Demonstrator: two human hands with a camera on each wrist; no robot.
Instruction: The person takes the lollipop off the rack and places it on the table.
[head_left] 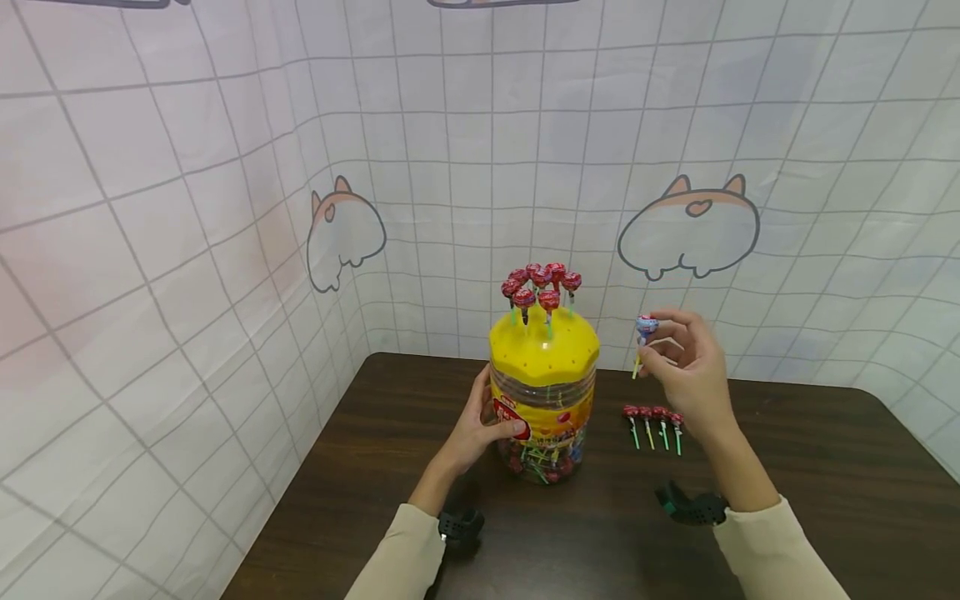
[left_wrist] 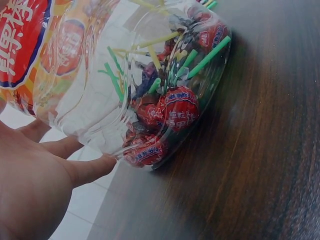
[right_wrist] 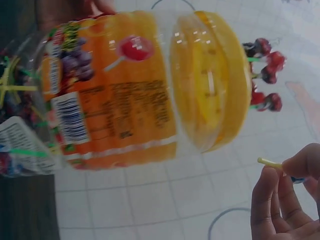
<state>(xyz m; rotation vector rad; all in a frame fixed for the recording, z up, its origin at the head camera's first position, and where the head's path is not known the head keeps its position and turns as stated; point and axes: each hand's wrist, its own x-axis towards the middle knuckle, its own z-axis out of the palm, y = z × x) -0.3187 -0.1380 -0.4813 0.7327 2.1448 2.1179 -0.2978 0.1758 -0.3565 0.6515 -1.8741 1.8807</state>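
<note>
A clear plastic candy jar (head_left: pixel 564 421) with a yellow lid (head_left: pixel 543 360) stands upright on the table. My left hand (head_left: pixel 471 429) holds its left side, thumb across the front label. Loose lollipops (left_wrist: pixel 180 107) show through the jar's clear base in the left wrist view. Several red-wrapped lollipops (head_left: pixel 550 302) stand stick-down in the lid's top. To the right of the jar, my right hand (head_left: pixel 696 371) pinches a blue-wrapped lollipop (head_left: pixel 646 324) in the air, its yellow stick (right_wrist: pixel 269 163) pointing down in the head view, apart from the lid.
Several red lollipops (head_left: pixel 647 412) lie in a row on the dark wooden table (head_left: pixel 585 542), below my right hand. Small holes dot the lid around the standing lollipops. A white gridded curtain (head_left: pixel 450 208) hangs behind the table and along its left side.
</note>
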